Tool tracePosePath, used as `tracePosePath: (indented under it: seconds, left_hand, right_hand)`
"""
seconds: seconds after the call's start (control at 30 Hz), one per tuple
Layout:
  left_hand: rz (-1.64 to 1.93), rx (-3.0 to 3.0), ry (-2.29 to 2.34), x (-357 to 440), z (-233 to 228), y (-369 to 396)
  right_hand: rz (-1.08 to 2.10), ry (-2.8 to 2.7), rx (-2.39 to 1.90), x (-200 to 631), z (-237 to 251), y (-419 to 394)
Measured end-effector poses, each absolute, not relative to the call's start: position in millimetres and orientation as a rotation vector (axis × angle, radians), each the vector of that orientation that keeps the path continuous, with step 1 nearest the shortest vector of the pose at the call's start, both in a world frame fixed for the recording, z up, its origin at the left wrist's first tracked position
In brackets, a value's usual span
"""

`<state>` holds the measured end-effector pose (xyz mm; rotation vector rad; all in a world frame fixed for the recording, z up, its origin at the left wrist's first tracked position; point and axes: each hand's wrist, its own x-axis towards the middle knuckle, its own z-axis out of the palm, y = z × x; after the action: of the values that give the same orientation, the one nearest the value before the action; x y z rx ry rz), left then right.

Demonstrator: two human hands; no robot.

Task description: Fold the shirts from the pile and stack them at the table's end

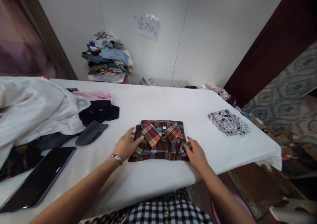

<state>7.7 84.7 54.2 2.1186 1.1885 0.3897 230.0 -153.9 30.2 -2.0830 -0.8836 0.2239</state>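
Note:
A brown and red plaid shirt [163, 155] lies folded into a flat rectangle on the white table, its collar facing up and a small white label at the neck. My left hand [125, 144] holds its left side, the thumb over the top of the cloth and the index finger along the edge. At the opposite side my right hand [196, 154] grips the right edge near the sleeve fold, thumb on the fabric. Whatever the fingertips do beneath the cloth is hidden.
On the white table [158, 102], a black and white printed folded garment [229, 122] lies right. White cloth [37, 105], a dark garment [99, 112] and a grey piece [91, 133] lie left, beyond a large phone [37, 179]. Clothes [109, 57] are stacked behind the table.

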Motion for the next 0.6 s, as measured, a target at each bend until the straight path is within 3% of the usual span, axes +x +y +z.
tracePosePath:
  seconds: [0.3,0.6]
  left_hand:
    - [0.11,1.103,0.847,26.0,74.8,74.7]
    - [0.147,1.018,0.915,26.1,73.1,64.4]
  right_hand:
    - [0.555,-0.561,-1.618,229.1,25.6,-133.4]
    - [0.311,-0.469,-1.528,218.0,40.0,-164.5]
